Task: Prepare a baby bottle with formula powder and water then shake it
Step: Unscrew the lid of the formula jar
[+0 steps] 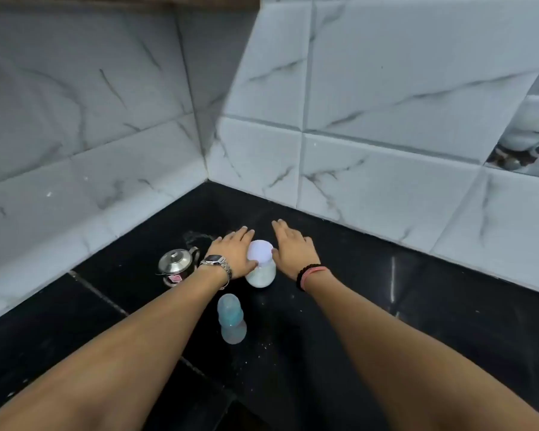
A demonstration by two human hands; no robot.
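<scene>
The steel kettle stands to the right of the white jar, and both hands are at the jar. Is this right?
Not quite. In the head view the kettle stands to the left of the jar, behind the left hand's wrist. The rest holds: the left and right hand flank the jar.

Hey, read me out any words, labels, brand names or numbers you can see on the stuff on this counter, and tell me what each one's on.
No text here can be read.
Pink sticker on the steel kettle: print too small and blurred.
Wristwatch on the left hand: face too blurred.
Powder jar with white lid: no label visible.
Baby bottle: no markings legible.
</scene>
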